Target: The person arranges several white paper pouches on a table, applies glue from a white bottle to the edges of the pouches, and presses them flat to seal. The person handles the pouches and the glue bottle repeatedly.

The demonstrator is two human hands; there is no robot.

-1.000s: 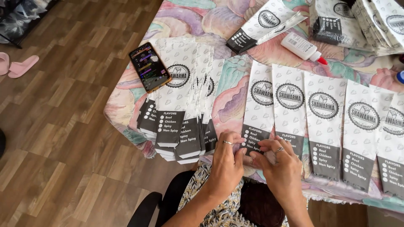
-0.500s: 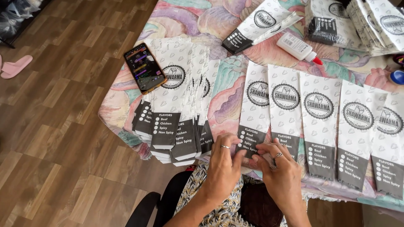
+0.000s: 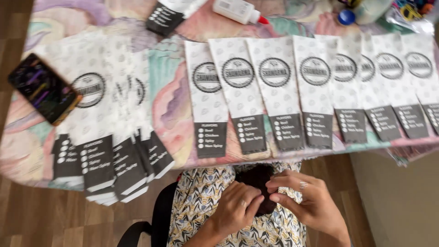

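1. Both hands meet in the lap: left hand (image 3: 238, 211) and right hand (image 3: 305, 205), fingertips pinching something too small to tell.
2. Row of paper bags (image 3: 274, 93) lies at twelve o'clock on the counter (image 3: 173, 98), long axes pointing toward the person, right hand nearer.

We hold our left hand (image 3: 238, 211) and right hand (image 3: 306, 203) together in the lap, fingertips meeting over a small dark object (image 3: 258, 179) that is too blurred to identify. Directly above the hands, a row of white paper bags (image 3: 274, 91) lies overlapped on the patterned tablecloth (image 3: 173, 105). Up and left of our left hand sits a fanned stack of bags (image 3: 107, 137), with a phone (image 3: 44, 88) beside it. A glue bottle (image 3: 238, 10) lies far above the hands
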